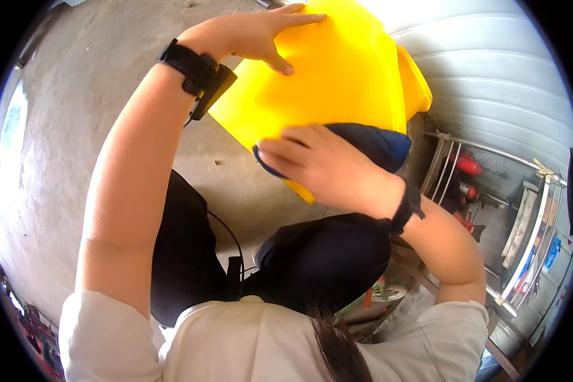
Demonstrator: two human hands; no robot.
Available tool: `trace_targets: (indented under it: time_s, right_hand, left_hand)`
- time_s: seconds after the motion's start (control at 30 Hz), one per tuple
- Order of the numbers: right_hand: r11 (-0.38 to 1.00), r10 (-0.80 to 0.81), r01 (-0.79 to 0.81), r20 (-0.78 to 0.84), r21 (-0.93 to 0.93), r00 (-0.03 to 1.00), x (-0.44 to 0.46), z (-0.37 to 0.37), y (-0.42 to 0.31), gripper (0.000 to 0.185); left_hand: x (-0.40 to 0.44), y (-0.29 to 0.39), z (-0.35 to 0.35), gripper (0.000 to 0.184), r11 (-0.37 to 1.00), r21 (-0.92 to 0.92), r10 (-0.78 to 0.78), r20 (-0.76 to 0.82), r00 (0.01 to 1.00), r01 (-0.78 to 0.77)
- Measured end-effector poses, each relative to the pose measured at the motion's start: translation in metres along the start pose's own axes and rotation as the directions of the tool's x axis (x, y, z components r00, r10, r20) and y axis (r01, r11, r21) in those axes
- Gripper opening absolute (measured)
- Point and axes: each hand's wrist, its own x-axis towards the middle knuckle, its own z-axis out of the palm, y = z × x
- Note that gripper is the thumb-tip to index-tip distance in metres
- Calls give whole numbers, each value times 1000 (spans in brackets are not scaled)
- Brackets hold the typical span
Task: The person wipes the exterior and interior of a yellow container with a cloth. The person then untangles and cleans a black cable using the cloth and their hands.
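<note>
A large yellow plastic container (337, 70) lies tilted in front of me, one broad side facing up. My left hand (254, 35) rests at its upper left part with fingers spread, thumb and fingertips on the yellow surface. Lower down, my right hand (318, 162) lies over a dark blue cloth (372, 143) and presses it against the yellow side near its lower edge. The cloth shows on both sides of that hand. Its fingers are slightly blurred, lying flat and somewhat apart.
A metal-framed rack (509, 223) with red tools (468, 163) stands at the right, beside a white ribbed wall (490, 63). Concrete floor (57, 127) spreads at the left. My bent knees are below the container, with a thin black cable between them.
</note>
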Motion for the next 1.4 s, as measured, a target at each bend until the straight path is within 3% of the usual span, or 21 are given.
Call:
trace_targets:
  time_s: [0.03,0.17,0.27,0.3,0.4,0.43,0.53,0.57,0.6,0.87,0.9,1.0,1.03,1.07,1.13,1.2,1.27,1.3,1.33,1.37,1.4]
  right_hand:
    - [990,-135,131,-84,-49,987,-6,1,0,31]
    - [999,-28,27,-45,-30,999,-8,-3,1,32]
    - [983,27,-45,-100,-178,995,29,-3,10,30]
    - [987,-17,-13,-180,-163,983,42,4,14,29]
    - [995,-30,10,-197,-103,980,64,9,9,20]
    - [985,-106,67,-245,-161,964,64,13,9,18]
    - [991,-128,121,-161,-51,979,45,6,4,16]
    - [992,-126,124,-87,-26,988,34,5,2,31]
    - [992,-108,109,-9,65,994,24,0,-2,29]
    - [985,-160,145,177,92,971,-55,-10,-16,20]
    - [982,-177,139,361,129,916,-61,-19,-13,14]
    - [962,-40,-51,321,269,946,-86,-36,2,12]
    - [967,59,-88,126,241,990,-88,-45,0,20]
    - [993,111,-105,-110,55,988,-90,-53,-2,26]
    - [955,284,-297,-256,-13,924,-98,-59,7,32]
    - [935,341,-354,-196,-36,920,-116,-63,20,27]
    - [860,406,-510,-580,-19,706,-130,-71,26,24]
    - [801,490,-589,-681,106,544,-139,-75,33,24]
    - [737,553,-631,-752,241,359,-149,-79,43,24]
    - [575,803,-518,-558,634,208,-164,-77,59,27]
    - [429,903,-446,-373,785,212,-174,-76,75,36]
  left_hand:
    - [-3,-1,-1,84,1000,4,29,-8,1000,-29]
    - [0,4,-4,86,999,2,-34,24,999,33]
    - [8,-3,-1,87,993,90,73,-5,997,-73]
    - [6,0,-2,87,993,93,75,-5,997,-75]
    - [-5,4,-5,87,994,102,44,-4,999,-43]
    - [-3,5,-5,87,994,104,22,2,1000,-22]
    - [-1,9,-6,87,998,69,-17,28,999,15]
    - [-1,10,-7,87,999,50,-23,38,999,21]
    - [0,10,-7,88,998,51,-26,33,999,24]
    - [3,3,-7,90,999,40,-16,37,999,14]
    - [3,2,-7,90,999,42,1,26,1000,-2]
    - [10,-8,-3,91,998,38,47,5,999,-48]
    - [16,-16,-2,92,998,36,52,1,999,-52]
    - [21,-25,1,93,998,34,55,-2,999,-54]
    - [39,-64,17,92,961,229,195,-171,966,-153]
    - [49,-72,16,93,913,366,288,-260,922,-182]
    - [42,-66,25,92,904,404,273,-295,916,-139]
    - [40,-60,23,92,955,275,193,-274,942,-116]
    - [39,-61,24,92,952,286,195,-274,942,-114]
    - [39,-63,23,91,947,302,198,-275,941,-111]
    - [39,-64,22,91,942,319,200,-275,940,-107]
